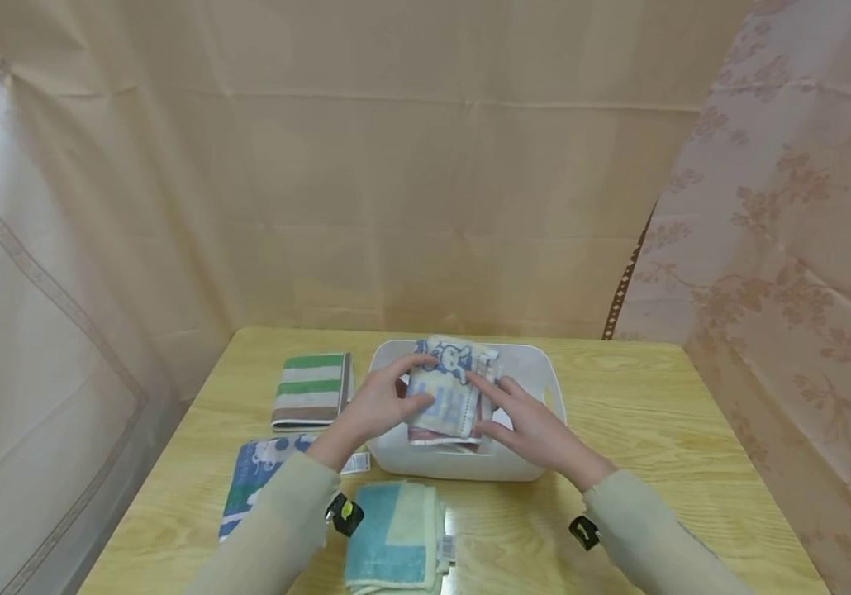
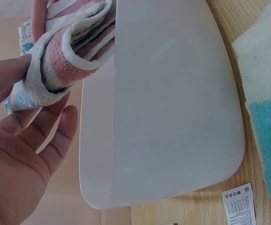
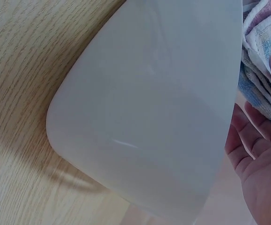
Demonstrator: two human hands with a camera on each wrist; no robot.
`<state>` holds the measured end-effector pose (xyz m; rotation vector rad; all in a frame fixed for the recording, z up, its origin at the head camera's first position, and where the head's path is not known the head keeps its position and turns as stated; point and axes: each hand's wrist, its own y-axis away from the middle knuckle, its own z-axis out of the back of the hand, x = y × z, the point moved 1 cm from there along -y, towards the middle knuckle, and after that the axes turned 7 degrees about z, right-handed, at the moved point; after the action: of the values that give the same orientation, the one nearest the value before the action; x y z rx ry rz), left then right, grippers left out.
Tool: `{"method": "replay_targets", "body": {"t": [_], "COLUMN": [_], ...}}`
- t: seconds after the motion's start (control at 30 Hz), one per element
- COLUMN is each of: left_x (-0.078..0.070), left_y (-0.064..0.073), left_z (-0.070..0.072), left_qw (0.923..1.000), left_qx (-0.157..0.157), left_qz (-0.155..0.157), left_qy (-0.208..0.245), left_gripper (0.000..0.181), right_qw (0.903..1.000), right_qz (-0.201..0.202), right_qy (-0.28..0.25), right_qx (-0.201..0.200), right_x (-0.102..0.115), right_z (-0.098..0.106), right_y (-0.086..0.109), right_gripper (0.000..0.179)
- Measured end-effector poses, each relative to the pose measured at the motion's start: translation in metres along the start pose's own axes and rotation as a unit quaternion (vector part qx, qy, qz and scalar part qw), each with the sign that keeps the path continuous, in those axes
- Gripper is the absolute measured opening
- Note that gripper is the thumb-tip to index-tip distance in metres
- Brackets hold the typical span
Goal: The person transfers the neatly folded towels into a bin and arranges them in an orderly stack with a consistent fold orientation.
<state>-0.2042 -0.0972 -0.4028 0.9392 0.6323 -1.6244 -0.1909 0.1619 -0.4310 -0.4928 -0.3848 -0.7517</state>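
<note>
A folded towel (image 1: pixel 444 397), white with blue pattern and a rabbit-like figure, is held above a white plastic basin (image 1: pixel 463 464). My left hand (image 1: pixel 381 403) grips its left side, thumb on the front and fingers around the edge. In the left wrist view the towel (image 2: pixel 60 70) shows rolled folds with pink and white layers. On the opposite side my right hand (image 1: pixel 533 426) holds the towel between thumb and fingers. The right wrist view shows the towel's stacked edges (image 3: pixel 261 70) just past the basin's rim, with part of the hand cut off by the frame.
Left of the basin lies a green, white and brown striped towel (image 1: pixel 310 388). A blue patterned towel (image 1: pixel 250 479) is partly hidden under my left sleeve. Nearer me is a folded teal and cream towel (image 1: pixel 392 537) with a tag. All rest on a wooden table (image 1: pixel 663 463); curtains hang behind.
</note>
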Motion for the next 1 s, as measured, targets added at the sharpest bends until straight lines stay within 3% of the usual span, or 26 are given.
{"method": "replay_targets", "body": {"t": [0.73,1.0], "left_x": [0.002,0.005], "left_y": [-0.015,-0.019], "left_z": [-0.015,-0.016], "left_qw": [1.0,0.9996], "left_qx": [-0.001,-0.002], "left_qz": [0.003,-0.019], "left_qy": [0.001,-0.022], "left_gripper": [0.051,0.047], "right_qw": [0.9977,0.997], "right_qz": [-0.027,-0.03], "right_qy": [-0.009,-0.024], "right_qx": [-0.062,-0.067], "right_x": [-0.007,-0.013], "right_z": [0.0,-0.002], "right_y": [-0.003,-0.005], "right_gripper": [0.056,0.055]}}
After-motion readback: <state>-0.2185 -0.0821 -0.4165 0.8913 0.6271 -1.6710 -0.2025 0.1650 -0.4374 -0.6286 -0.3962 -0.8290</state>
